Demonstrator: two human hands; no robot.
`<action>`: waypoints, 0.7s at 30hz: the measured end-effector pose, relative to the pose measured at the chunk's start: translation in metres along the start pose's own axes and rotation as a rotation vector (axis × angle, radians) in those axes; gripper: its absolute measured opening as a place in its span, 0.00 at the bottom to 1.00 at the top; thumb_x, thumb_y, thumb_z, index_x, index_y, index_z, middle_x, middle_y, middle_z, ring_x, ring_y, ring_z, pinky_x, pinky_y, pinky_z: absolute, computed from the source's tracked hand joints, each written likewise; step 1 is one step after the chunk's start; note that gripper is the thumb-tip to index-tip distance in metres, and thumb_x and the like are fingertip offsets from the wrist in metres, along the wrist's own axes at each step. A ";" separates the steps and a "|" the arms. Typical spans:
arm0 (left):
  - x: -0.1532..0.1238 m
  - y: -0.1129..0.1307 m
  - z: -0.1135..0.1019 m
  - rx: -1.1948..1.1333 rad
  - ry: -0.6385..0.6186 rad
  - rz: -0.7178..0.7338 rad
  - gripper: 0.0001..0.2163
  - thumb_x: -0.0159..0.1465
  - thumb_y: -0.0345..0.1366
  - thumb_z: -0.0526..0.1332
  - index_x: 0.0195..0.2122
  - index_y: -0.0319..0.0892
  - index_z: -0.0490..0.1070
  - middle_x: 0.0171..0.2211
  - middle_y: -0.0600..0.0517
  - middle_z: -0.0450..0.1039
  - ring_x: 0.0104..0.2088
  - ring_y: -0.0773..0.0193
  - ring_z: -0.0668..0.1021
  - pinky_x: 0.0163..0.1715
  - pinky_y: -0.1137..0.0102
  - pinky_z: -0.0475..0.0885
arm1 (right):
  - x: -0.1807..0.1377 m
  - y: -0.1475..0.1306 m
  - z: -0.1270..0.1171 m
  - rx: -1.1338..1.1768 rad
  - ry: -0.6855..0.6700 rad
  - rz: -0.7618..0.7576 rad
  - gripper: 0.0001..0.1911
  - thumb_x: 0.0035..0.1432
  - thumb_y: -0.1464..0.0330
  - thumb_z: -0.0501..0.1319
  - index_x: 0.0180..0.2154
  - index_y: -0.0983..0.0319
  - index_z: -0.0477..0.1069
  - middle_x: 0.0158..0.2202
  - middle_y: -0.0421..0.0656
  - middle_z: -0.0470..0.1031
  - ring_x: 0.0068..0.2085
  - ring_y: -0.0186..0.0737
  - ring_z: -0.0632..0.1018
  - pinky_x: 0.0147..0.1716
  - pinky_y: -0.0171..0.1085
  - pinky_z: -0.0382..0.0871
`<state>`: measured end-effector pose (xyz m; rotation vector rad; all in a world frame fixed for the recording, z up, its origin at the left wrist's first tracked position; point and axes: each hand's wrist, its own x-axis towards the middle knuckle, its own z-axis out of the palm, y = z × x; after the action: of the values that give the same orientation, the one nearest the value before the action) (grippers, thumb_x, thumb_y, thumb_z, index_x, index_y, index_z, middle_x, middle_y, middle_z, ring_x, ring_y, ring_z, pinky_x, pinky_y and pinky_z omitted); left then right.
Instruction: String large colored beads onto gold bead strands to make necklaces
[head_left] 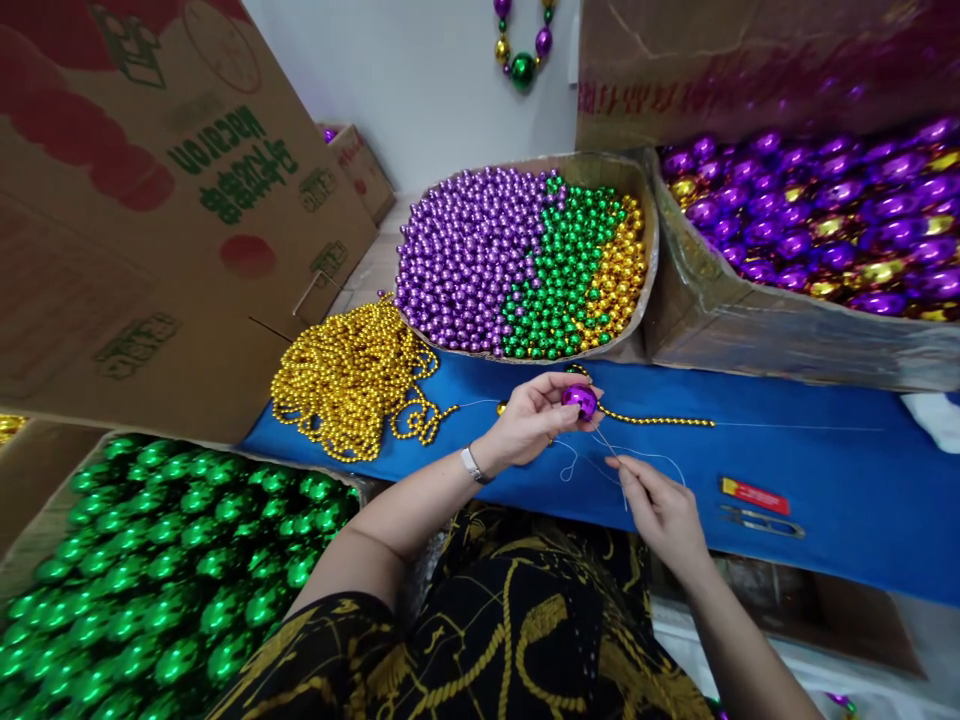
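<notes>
Between the fingers and thumb of my left hand (531,418) sits a large shiny purple bead (580,401). My right hand (664,510) is closed in a pinch to the lower right, with a thin needle-like strand (613,455) running from its fingertips up to the bead. Loose white thread (679,465) curls around both hands over the blue cloth (847,480). Just behind the bead lies a string of small gold beads (660,418), its thread trailing right. A gold bead (502,408) shows partly beside my left hand.
A tray of small purple, green and gold beads (480,250) stands behind my hands. Gold bead strands (345,380) are heaped at left. Boxes hold large purple beads (832,220) and green beads (187,560). A red lighter-shaped item (756,496) and thread snips (763,521) lie at right.
</notes>
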<state>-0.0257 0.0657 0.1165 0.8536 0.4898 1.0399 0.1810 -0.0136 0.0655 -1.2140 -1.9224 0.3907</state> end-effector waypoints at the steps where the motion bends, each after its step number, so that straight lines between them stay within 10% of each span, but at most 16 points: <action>1: 0.000 0.000 0.000 -0.020 0.006 -0.026 0.17 0.58 0.37 0.70 0.48 0.41 0.73 0.46 0.45 0.78 0.40 0.61 0.82 0.43 0.64 0.79 | 0.000 0.000 0.000 0.011 -0.003 0.017 0.12 0.66 0.72 0.56 0.48 0.60 0.74 0.42 0.42 0.82 0.40 0.36 0.83 0.41 0.33 0.79; 21: 0.006 0.019 -0.028 1.322 0.009 0.696 0.17 0.63 0.29 0.64 0.54 0.43 0.70 0.52 0.44 0.75 0.54 0.58 0.76 0.53 0.57 0.73 | 0.007 0.004 -0.036 -0.293 -0.061 -0.189 0.18 0.64 0.76 0.58 0.55 0.63 0.71 0.38 0.42 0.81 0.32 0.34 0.79 0.38 0.35 0.72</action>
<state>-0.0534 0.0860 0.1150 2.3053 0.9408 1.2963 0.2094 -0.0109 0.0884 -1.1989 -2.1816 0.0467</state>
